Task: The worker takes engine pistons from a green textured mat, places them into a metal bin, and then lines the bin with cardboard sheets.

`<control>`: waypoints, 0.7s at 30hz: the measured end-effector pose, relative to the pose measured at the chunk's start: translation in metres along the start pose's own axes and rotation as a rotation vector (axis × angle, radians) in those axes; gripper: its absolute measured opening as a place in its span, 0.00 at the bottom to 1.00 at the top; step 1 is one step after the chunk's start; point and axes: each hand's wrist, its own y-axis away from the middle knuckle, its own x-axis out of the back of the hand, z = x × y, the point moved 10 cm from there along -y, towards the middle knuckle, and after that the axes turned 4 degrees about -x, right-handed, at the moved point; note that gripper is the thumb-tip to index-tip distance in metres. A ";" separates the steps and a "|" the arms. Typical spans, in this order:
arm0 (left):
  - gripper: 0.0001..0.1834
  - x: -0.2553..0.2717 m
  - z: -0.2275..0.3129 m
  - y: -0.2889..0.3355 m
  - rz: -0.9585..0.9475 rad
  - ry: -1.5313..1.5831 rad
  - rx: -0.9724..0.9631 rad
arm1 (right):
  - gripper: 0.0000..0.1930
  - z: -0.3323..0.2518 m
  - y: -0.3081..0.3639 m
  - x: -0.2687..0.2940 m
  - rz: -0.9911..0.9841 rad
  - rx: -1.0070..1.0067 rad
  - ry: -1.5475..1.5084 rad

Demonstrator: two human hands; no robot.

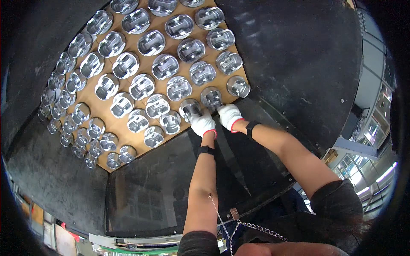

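Observation:
Shiny metal pistons (165,66) stand in rough rows on a brown cardboard sheet (121,147). Both my hands wear white knit gloves with red cuffs. At the sheet's near edge, my left hand (203,124) is closed on a piston (189,107), its fingers partly hidden by the glove's back. Just to the right, my right hand (230,116) has its fingers closed at the near side of another piston (211,96). One more piston (238,86) stands at the sheet's right corner, beyond my right hand.
Around the sheet rise the dark walls of a large black bin (299,55). Its near panel (149,192) lies under my forearms. A metal chain (260,229) hangs close to my body. Shelving and bright lights show past the bin at the right.

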 end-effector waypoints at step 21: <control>0.27 0.078 -0.065 -0.054 -0.066 0.256 -0.074 | 0.20 -0.069 0.021 0.029 0.011 0.330 0.022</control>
